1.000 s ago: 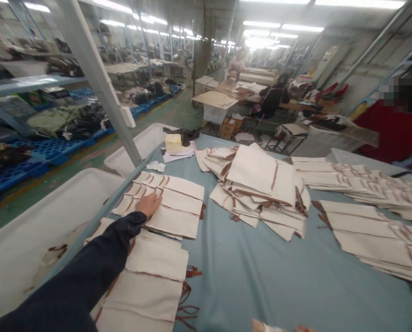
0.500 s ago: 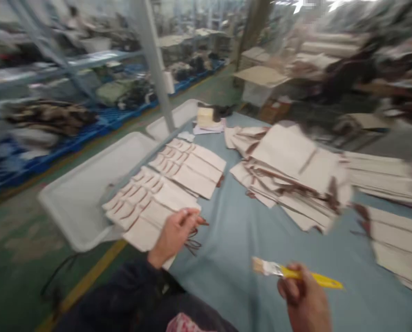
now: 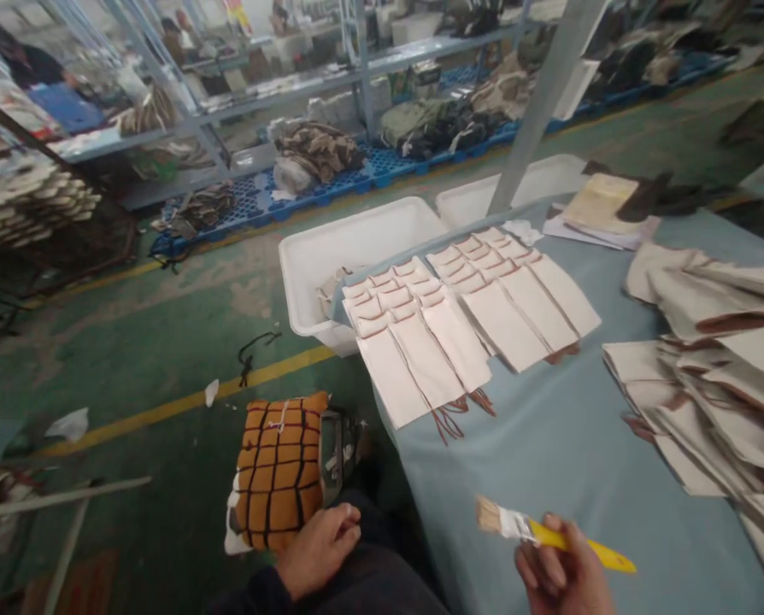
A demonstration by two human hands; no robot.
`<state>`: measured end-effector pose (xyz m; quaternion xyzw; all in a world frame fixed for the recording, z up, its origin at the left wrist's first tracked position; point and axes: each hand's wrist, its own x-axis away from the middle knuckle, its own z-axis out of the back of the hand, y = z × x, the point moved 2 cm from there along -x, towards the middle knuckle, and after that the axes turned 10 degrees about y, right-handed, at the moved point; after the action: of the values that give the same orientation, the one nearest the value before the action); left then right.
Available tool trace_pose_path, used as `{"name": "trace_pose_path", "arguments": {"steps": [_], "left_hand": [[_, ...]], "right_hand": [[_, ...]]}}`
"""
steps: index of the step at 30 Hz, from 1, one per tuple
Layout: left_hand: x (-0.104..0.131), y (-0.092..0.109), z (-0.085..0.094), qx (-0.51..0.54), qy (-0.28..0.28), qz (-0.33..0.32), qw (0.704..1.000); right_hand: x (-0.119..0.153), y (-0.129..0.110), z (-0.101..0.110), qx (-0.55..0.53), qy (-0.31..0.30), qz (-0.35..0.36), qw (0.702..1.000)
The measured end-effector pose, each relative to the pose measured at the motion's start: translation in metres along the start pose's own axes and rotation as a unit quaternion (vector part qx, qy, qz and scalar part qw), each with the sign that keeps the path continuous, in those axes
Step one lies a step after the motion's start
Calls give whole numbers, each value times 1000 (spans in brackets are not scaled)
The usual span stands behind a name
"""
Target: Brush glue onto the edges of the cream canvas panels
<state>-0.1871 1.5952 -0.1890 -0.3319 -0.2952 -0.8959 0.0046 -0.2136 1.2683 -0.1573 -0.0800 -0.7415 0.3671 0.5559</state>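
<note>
Over the blue-grey tabletop (image 3: pixel 510 461), my right hand (image 3: pixel 565 559) grips a paintbrush (image 3: pixel 549 536) with a yellow handle, its pale bristles pointing left. My left hand (image 3: pixel 323 547) is off the table, low beside my lap, near an orange cushion (image 3: pixel 279 470) with a black grid; its fingers are curled and I see nothing in them. Two sets of overlapped cream cloth pieces with brown edging lie at the table's left edge, one nearer (image 3: pixel 414 342) and one farther (image 3: pixel 516 295). Brown cords hang from the nearer set.
White bins (image 3: pixel 362 235) stand beyond the table's left edge, by a slanted metal post (image 3: pixel 536 111). More cream pieces (image 3: pixel 728 376) are heaped at the right. Papers (image 3: pixel 596 209) lie at the far edge. Scraps and a black cord (image 3: pixel 247 359) are on the green floor.
The view has swung left, bringing the cushion and more floor into sight. My left hand has left the nearer cloth set and dropped beside my lap. The brush remains in my right hand.
</note>
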Motion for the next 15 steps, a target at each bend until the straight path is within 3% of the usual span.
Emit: {"name": "trace_pose_path", "arguments": {"steps": [4, 8, 11, 15], "left_hand": [[-11, -27, 10, 11, -10, 3, 1000], [-34, -44, 34, 21, -1, -11, 1000], [-57, -45, 58, 24, 16, -19, 999], [-92, -39, 86, 12, 31, -33, 999]], "right_hand": [[30, -3, -67, 36, -34, 24, 999], [55, 20, -114, 65, -78, 38, 994], [59, 32, -131, 89, -88, 63, 990], [45, 26, -134, 103, -57, 82, 990]]}}
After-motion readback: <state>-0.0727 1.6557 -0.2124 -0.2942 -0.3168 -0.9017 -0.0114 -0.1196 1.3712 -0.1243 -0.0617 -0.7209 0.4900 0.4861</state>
